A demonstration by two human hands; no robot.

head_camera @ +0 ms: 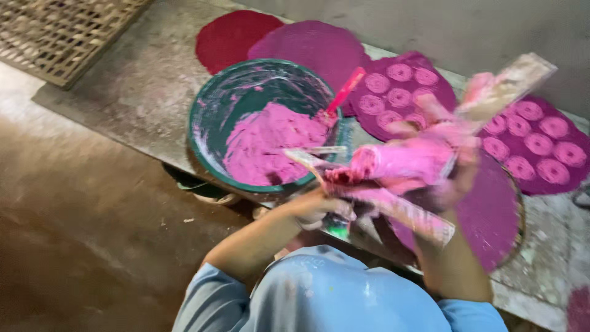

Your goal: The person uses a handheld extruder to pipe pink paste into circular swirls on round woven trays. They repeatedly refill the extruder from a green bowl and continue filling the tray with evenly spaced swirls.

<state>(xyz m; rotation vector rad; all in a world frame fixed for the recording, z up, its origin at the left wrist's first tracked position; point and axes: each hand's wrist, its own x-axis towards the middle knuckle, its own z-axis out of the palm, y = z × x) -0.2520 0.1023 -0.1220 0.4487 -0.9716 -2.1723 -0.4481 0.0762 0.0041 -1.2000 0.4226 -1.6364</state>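
The grey bench (135,92) runs across the room, its right end cut off. On it stand a green basin (209,117) half full of pink paste (264,144), and round purple mats (528,138), some stamped with pink discs. A woven tray (55,34) lies beyond, cropped. Over the bench edge, the left hand (316,206) grips a smeared stick (307,163). The right hand (448,154), coated in pink and blurred, seems wrapped around a pink roll (399,161); its fingers are hard to make out.

hands (393,178) motion-blurred, purple mats (541,147) cut off
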